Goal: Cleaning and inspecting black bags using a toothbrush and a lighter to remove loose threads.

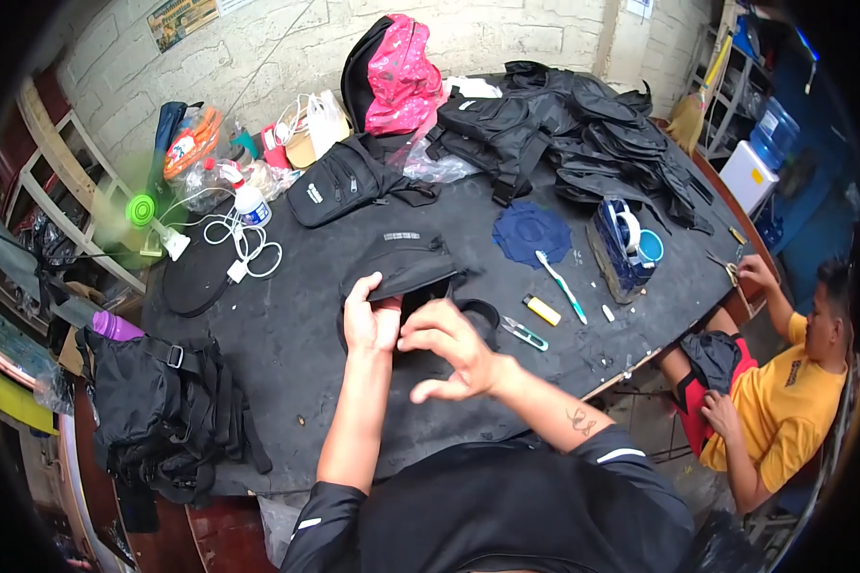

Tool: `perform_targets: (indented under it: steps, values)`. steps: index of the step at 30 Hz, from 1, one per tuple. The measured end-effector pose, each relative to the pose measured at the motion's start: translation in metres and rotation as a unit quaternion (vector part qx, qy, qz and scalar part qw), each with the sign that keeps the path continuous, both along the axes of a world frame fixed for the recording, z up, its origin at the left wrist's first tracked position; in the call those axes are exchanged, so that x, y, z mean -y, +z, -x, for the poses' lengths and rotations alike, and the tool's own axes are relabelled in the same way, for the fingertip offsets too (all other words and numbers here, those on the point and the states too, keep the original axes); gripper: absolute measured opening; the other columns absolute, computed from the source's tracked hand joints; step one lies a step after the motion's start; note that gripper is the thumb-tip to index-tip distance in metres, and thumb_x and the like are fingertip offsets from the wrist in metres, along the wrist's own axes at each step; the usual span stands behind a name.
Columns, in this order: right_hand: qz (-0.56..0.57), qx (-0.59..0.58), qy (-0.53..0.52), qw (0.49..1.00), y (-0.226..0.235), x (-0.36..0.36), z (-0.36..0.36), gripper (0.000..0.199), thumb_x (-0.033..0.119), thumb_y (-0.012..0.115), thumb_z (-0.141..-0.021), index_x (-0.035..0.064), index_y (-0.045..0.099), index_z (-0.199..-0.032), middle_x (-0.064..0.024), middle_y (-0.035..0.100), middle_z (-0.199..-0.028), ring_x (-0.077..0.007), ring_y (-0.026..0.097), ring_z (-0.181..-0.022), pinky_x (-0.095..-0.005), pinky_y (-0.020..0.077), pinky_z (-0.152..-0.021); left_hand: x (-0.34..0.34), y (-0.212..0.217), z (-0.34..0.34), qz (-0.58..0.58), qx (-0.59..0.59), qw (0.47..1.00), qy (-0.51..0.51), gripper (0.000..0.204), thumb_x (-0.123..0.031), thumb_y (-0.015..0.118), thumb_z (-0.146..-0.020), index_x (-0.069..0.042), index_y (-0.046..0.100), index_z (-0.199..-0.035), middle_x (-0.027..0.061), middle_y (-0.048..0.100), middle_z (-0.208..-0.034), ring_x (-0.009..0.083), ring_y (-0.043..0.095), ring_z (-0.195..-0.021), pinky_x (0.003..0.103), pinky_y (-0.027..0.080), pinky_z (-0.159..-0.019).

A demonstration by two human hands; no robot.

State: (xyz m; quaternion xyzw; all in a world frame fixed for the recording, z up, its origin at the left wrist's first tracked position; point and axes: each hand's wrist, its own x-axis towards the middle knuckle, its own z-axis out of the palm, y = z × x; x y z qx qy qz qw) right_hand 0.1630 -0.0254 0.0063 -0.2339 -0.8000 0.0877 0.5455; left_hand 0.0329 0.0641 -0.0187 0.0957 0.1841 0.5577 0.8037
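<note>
Pouch (406,267) black and flat on table (287,334), left hand (368,320) grip pinching its edge, right hand (449,358) grip loosely open beside it.

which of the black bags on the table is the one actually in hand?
The small black pouch at table centre: the left hand grips its near edge, the right hand beside it. The black waist bag and the heap of black bags lie untouched farther back.

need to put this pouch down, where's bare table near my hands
Bare table lies left of the black pouch, below the white cable. Another strip runs near the front edge, under your right hand. Crowded: the far side with the bag pile, and the right by the toothbrush.
</note>
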Motion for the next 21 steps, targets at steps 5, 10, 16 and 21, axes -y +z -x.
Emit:
perform_targets:
  steps: [5, 10, 16, 21]
  values:
    - [0.354, -0.556, 0.126, 0.742, -0.065, -0.048, -0.031, 0.064, 0.053, 0.027, -0.093, -0.0003, 0.048, -0.122, -0.0116, 0.054, -0.122, -0.0247, 0.05, -0.112, -0.0374, 0.0355, -0.098, 0.024, 0.021, -0.009, -0.192, -0.024, 0.977, -0.094, 0.046, 0.007, 0.05, -0.078, 0.001, 0.046, -0.124, 0.0123, 0.053, -0.122, 0.0267, 0.05, -0.115, 0.041, 0.041, -0.097]
    - [0.377, -0.584, 0.184, 0.695, -0.017, -0.037, -0.048, 0.052, 0.04, 0.035, -0.096, -0.0017, 0.044, -0.126, -0.0125, 0.051, -0.127, -0.0254, 0.047, -0.118, -0.0411, 0.033, -0.102, 0.016, 0.014, 0.012, -0.211, 0.023, 0.976, -0.047, 0.044, -0.015, 0.058, -0.088, 0.001, 0.044, -0.127, 0.0107, 0.05, -0.128, 0.0246, 0.047, -0.118, 0.04, 0.035, -0.101]
    - [0.429, -0.694, 0.237, 0.527, -0.014, -0.041, -0.056, 0.042, 0.032, 0.043, -0.095, -0.0013, 0.048, -0.121, -0.0142, 0.053, -0.124, -0.0281, 0.049, -0.117, -0.0439, 0.0339, -0.103, 0.005, 0.009, 0.012, -0.205, 0.022, 0.978, -0.038, 0.026, -0.018, 0.056, -0.089, -0.001, 0.057, -0.108, 0.0081, 0.061, -0.111, 0.0202, 0.055, -0.107, 0.037, 0.039, -0.099]
    - [0.467, -0.724, 0.209, 0.463, -0.025, -0.05, -0.055, 0.042, 0.033, 0.044, -0.094, -0.0004, 0.05, -0.119, -0.0139, 0.054, -0.123, -0.0285, 0.049, -0.117, -0.0444, 0.0334, -0.104, 0.005, 0.006, 0.016, -0.175, 0.055, 0.983, -0.022, 0.021, -0.01, 0.054, -0.089, 0.001, 0.059, -0.107, 0.0091, 0.06, -0.113, 0.0217, 0.053, -0.11, 0.039, 0.036, -0.102]
